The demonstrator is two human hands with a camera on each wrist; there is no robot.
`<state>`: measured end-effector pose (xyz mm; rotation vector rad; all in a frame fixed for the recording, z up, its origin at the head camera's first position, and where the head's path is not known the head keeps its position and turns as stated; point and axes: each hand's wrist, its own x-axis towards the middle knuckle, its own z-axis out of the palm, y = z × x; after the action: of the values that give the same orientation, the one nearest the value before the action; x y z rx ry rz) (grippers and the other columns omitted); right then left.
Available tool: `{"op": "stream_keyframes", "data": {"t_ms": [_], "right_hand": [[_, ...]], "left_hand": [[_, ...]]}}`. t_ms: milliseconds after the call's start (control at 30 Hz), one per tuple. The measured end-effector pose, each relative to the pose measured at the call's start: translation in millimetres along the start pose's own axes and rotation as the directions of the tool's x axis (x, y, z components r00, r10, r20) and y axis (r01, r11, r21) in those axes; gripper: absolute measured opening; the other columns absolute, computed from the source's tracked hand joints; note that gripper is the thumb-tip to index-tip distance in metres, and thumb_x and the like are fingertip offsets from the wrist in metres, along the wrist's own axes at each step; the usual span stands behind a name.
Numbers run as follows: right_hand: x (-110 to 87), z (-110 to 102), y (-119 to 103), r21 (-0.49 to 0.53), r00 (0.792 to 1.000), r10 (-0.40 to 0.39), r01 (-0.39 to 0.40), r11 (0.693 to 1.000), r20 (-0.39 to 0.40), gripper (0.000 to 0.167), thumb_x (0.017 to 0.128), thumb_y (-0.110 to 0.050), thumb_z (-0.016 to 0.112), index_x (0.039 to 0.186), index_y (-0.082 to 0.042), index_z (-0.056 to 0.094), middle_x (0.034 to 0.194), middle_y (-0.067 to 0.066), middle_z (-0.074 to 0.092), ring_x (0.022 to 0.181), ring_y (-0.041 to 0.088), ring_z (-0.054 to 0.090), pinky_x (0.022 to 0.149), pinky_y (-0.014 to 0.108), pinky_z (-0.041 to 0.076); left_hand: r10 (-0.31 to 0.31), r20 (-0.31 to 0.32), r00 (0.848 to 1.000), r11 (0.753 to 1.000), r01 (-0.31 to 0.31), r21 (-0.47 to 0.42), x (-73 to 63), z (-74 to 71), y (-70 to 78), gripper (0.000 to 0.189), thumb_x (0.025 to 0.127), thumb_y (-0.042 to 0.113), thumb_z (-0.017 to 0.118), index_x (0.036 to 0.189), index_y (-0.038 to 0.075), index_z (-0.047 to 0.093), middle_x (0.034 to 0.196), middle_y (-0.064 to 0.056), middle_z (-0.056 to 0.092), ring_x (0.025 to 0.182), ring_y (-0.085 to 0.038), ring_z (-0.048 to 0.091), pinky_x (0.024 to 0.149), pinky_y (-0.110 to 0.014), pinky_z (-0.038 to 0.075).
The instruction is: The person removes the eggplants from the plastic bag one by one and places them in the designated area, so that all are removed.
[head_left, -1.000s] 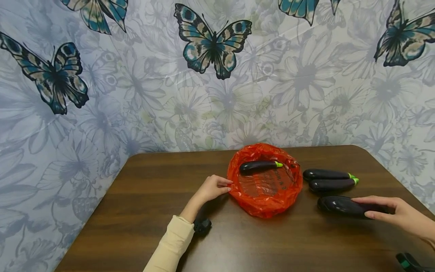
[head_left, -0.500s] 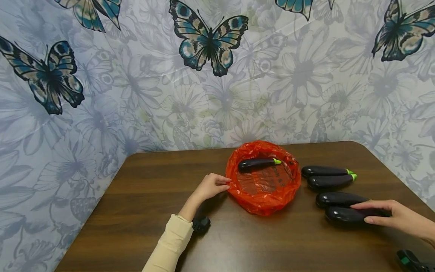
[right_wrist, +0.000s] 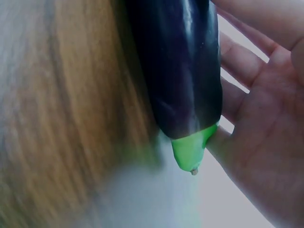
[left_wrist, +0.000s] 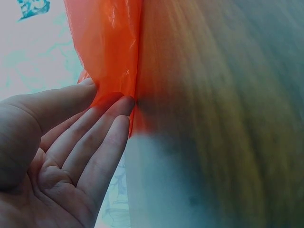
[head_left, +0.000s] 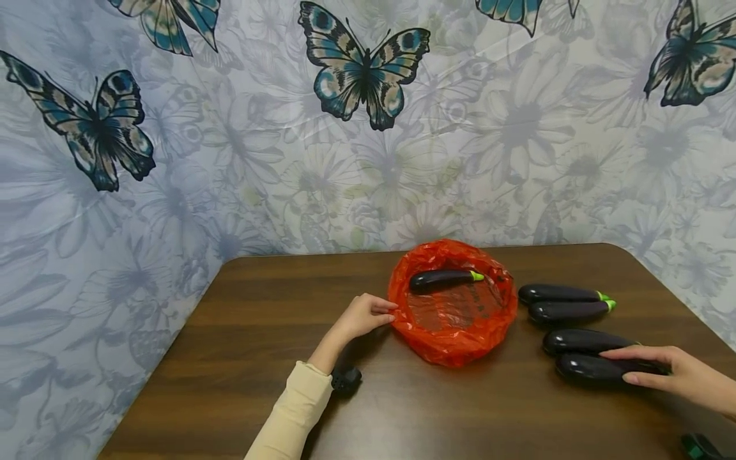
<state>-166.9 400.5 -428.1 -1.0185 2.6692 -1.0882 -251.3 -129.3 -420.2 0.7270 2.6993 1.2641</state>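
A round red plastic bag (head_left: 454, 348) stands on the table with its rim spread open, and a dark purple eggplant (head_left: 439, 281) with a green stem end lies inside. My left hand (head_left: 365, 315) pinches the bag's left rim; in the left wrist view the red plastic (left_wrist: 111, 42) runs between thumb and fingers. My right hand (head_left: 678, 377) holds an eggplant (head_left: 592, 369) near its stem end, thumb on the near side. The right wrist view shows that eggplant's green cap (right_wrist: 190, 147) beside the palm. Another eggplant (head_left: 583, 340) lies just behind it.
Two more eggplants (head_left: 566, 311) lie side by side to the right of the bag, green ends pointing right. The brown wooden table (head_left: 276, 306) ends at a patterned butterfly backdrop (head_left: 368, 179). Black devices sit at both wrists.
My right hand has moved slightly nearer with its eggplant, so the eggplant behind now shows separately. The left hand keeps its place at the bag's rim.
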Motion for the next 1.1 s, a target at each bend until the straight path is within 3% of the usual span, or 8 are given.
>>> {"op": "stream_keyframes", "data": {"t_ms": [233,767,1100], "right_hand": [[-9.2,11,3,-0.038,0.993,-0.066,0.063,0.997,-0.099,0.046,0.079,0.014,0.063,0.122,-0.004,0.060,0.117,-0.014,0.057,0.104,-0.008,0.046,0.073,0.009,0.040],[-6.4,12,4,0.012,0.987,-0.129,0.130,0.991,-0.101,0.048,0.078,0.020,0.060,0.123,0.003,0.055,0.126,-0.012,0.056,0.115,-0.011,0.038,0.081,0.003,0.030],[0.6,4,-3,0.046,0.987,-0.092,0.099,0.994,-0.128,0.046,0.082,0.019,0.056,0.125,0.004,0.054,0.125,-0.016,0.054,0.108,-0.008,0.048,0.076,0.008,0.040]], "left_hand": [[-0.017,0.013,1.000,1.000,0.017,-0.006,-2.0,6.7,2.3,0.025,0.084,0.007,0.070,0.108,-0.002,0.069,0.095,-0.011,0.069,0.085,-0.017,0.066,0.068,-0.022,0.051],[-0.031,-0.004,1.000,1.000,0.031,-0.005,-9.0,7.6,3.3,0.024,0.083,0.007,0.070,0.106,-0.002,0.070,0.094,-0.010,0.069,0.083,-0.016,0.066,0.068,-0.022,0.051],[-0.019,-0.011,1.000,1.000,0.019,-0.005,-3.9,1.5,4.9,0.023,0.084,0.006,0.069,0.106,-0.002,0.070,0.093,-0.010,0.069,0.082,-0.016,0.067,0.068,-0.022,0.051]]}}
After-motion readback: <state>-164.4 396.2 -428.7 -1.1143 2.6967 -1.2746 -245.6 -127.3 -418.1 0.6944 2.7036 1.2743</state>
